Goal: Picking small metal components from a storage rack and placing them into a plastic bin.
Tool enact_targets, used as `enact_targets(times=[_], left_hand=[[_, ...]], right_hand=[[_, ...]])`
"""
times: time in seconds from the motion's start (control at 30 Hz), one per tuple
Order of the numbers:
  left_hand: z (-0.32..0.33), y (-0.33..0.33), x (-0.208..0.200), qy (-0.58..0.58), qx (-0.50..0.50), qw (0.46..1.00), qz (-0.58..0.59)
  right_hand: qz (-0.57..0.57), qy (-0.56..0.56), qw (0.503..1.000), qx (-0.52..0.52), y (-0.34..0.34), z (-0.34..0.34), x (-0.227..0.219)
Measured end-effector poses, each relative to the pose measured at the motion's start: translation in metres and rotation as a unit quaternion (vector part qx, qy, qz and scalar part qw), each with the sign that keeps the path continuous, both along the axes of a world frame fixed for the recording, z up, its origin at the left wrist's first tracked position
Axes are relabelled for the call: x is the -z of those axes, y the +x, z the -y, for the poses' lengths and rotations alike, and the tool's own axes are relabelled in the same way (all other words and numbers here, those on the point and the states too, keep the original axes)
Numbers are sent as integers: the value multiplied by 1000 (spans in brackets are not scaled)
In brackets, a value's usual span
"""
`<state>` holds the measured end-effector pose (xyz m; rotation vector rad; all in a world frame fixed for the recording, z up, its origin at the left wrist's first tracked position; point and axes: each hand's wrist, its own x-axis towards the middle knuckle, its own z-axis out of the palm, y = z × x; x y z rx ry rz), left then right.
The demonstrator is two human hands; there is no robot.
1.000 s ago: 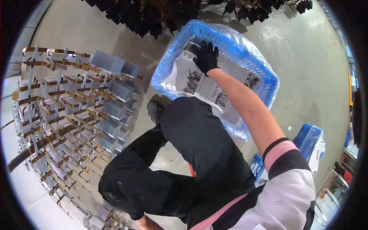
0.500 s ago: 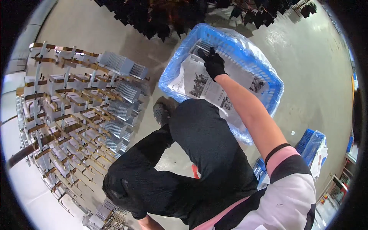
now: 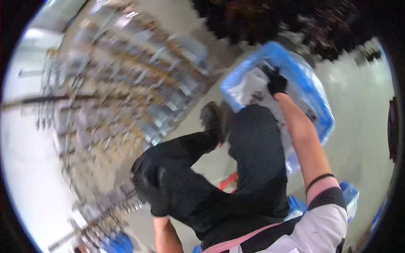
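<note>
While the view was smeared, the gloved right hand (image 3: pixel 276 83) reached into the blue crate (image 3: pixel 314 90) at one o'clock, seemingly closed on a pale packet (image 3: pixel 253 86); I could not tell for sure. A loose grip might drop it. The left hand was unseen.

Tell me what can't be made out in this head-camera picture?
- Right hand in a black glove: whether its fingers grip anything inside the blue plastic crate is lost to motion blur.
- Left hand: cut off by the lower edge; only the bare forearm shows.
- Rows of grey metal finned parts: smeared by blur, shapes unclear.
- White printed sheets in the crate: blurred.
</note>
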<state>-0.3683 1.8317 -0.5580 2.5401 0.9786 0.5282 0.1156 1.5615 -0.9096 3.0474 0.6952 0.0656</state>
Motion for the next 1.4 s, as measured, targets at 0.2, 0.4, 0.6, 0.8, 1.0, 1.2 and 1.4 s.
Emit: enact_targets(times=[0.2,0.4,0.6,0.8,1.0,1.2,1.4], left_hand=[[-39,-39,26,-103,-117,958,240],[-90,-63,144,-297,-192,910,218],[-185,-30,211,-176,-180,967,36],[-231,-23,243,25,-28,999,-21],[-222,-13,246,-118,-85,986,-87],[-201,0,219,-153,-143,974,-89],[-163,24,199,-230,-272,934,30]], right_hand=[[-62,-6,998,2,-47,-36,-86],[-23,264,936,-229,-51,-54,-194],[-150,345,861,-343,-174,-125,-342],[-247,294,814,-435,-245,-156,-368],[-269,247,823,-435,-239,-154,-353],[-271,258,825,-424,-241,-156,-347],[-282,270,821,-417,-236,-152,-348]])
